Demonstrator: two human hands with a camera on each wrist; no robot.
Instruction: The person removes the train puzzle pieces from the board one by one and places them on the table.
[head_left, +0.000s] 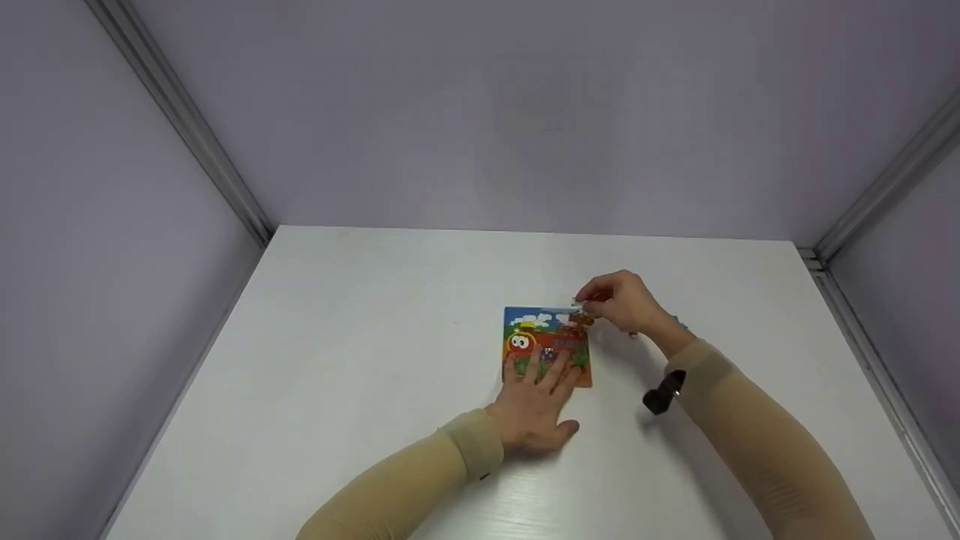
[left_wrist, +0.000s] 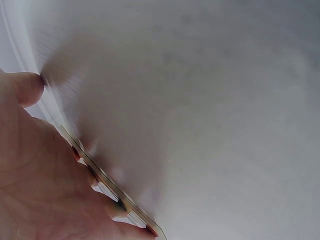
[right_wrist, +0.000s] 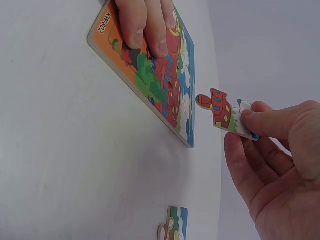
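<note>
A small colourful puzzle board [head_left: 547, 345] with a red cartoon train lies in the middle of the white table [head_left: 360, 360]. My left hand [head_left: 536, 401] lies flat on the board's near part, fingers straight, pressing it down; the fingers [right_wrist: 145, 25] show on the board [right_wrist: 155, 75] in the right wrist view. My right hand [head_left: 619, 300] hovers at the board's far right corner and pinches a puzzle piece [right_wrist: 225, 114] between thumb and fingers, held just off the board's edge. In the left wrist view the board's edge [left_wrist: 107, 182] shows under my palm [left_wrist: 40, 185].
Another loose puzzle piece [right_wrist: 174, 227] lies on the table near my right hand. A black wrist camera [head_left: 661, 394] sits on my right forearm. Grey walls with metal corner rails enclose the table on three sides.
</note>
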